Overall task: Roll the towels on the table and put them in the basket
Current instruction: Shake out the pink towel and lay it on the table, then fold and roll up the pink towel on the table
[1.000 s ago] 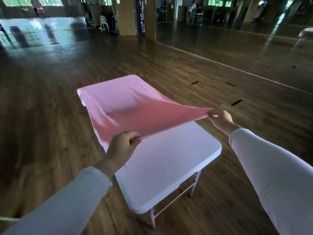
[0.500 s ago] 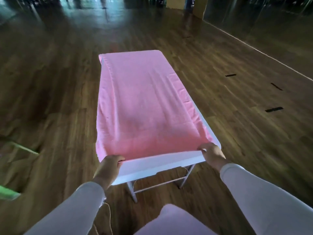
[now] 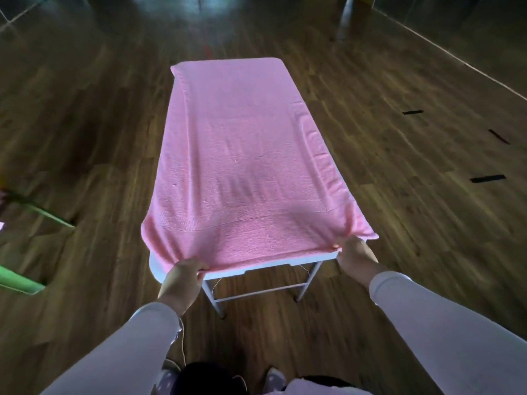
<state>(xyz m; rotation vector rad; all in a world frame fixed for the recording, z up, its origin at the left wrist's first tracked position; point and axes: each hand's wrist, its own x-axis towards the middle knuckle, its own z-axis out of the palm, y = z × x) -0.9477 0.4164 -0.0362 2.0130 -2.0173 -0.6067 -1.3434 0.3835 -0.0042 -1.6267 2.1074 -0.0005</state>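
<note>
The pink towel [image 3: 242, 166] lies spread over the desk [image 3: 265, 267] at center frame. The left hand [image 3: 182, 276] and right hand [image 3: 355, 253] each pinch a near corner. Spreading seems finished; next, roll the near edge evenly.

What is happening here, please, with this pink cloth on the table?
A person stands at the near end of a small white table, with a pink towel spread flat over nearly all its top. The left hand grips the towel's near left corner and the right hand pinches its near right corner, both at the table's edge. The towel is not yet rolled.
</note>
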